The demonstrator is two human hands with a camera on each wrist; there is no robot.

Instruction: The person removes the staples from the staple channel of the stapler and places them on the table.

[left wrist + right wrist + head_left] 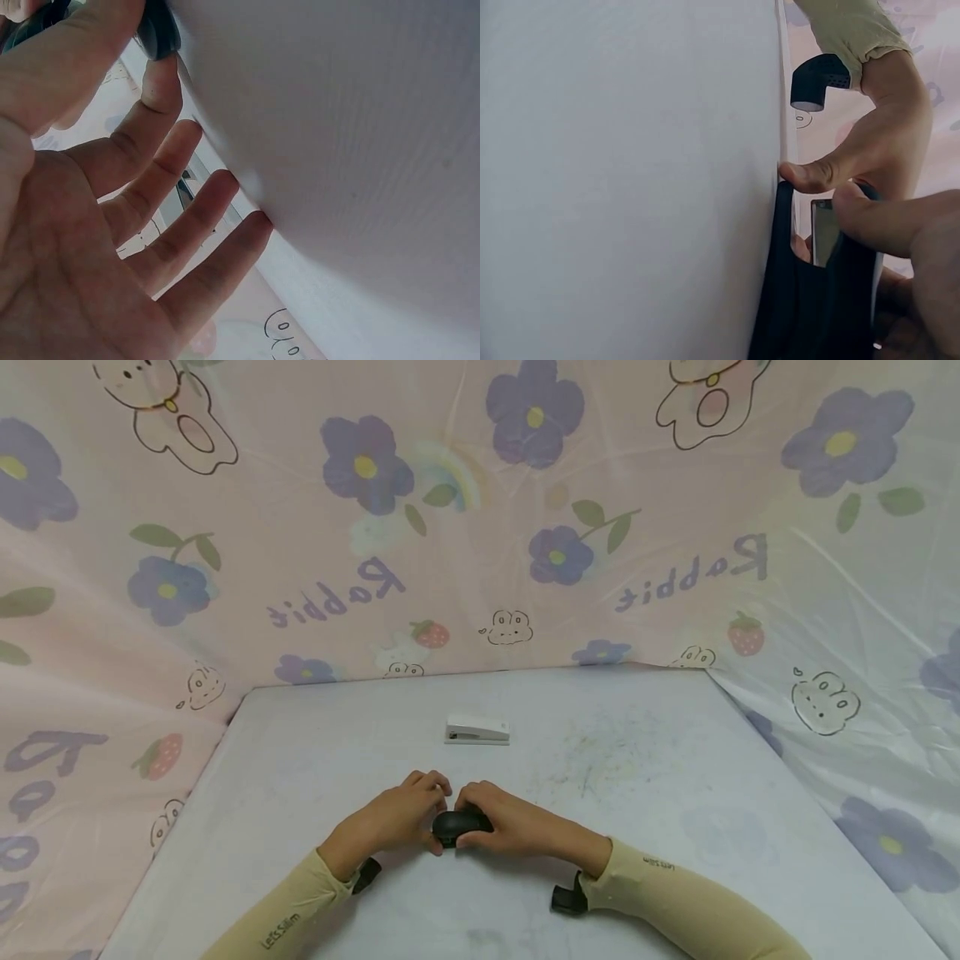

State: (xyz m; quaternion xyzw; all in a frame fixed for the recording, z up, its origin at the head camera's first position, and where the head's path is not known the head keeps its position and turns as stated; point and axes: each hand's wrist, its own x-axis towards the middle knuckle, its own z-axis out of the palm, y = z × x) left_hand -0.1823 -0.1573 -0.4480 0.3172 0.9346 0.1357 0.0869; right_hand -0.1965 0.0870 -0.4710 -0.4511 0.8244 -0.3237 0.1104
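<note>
A small black stapler stands on the white table between both hands. My right hand grips its right end, the thumb lying along the near side and the fingers over the far side. At the other end, my left hand pinches the tip between thumb and index finger; its remaining fingers are spread, tips down by the tabletop. In the right wrist view the stapler shows a gap between base and upper arm, with a metal part inside. Only a dark end of the stapler appears in the left wrist view.
Beyond the hands lies a white stapler. Greyish smudges mark the white table to the right of it. A patterned curtain borders the table at the back and sides. Each wrist carries a black camera mount.
</note>
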